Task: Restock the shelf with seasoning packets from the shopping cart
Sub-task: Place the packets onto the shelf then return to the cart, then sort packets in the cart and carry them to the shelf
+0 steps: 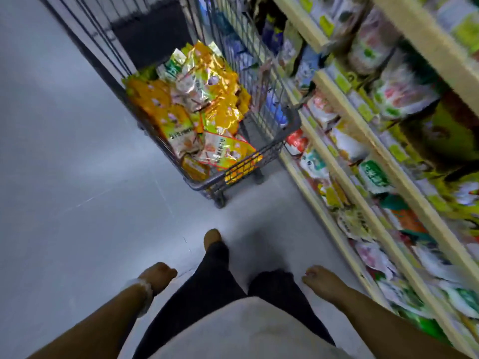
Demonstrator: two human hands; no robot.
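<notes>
Motion blur is smearing the shelf (344,182) along the right, so its goods and price tags are not reading clearly, and the frame's right edge is cutting it off. The cart (259,154) is losing its far end past the top edge. Print on the packets (202,99) is staying too small to read.

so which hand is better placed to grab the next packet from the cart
Probably the left hand. Both hang empty, but the seasoning packets in the cart lie ahead and left, while the right hand hangs nearer the shelf.
</notes>
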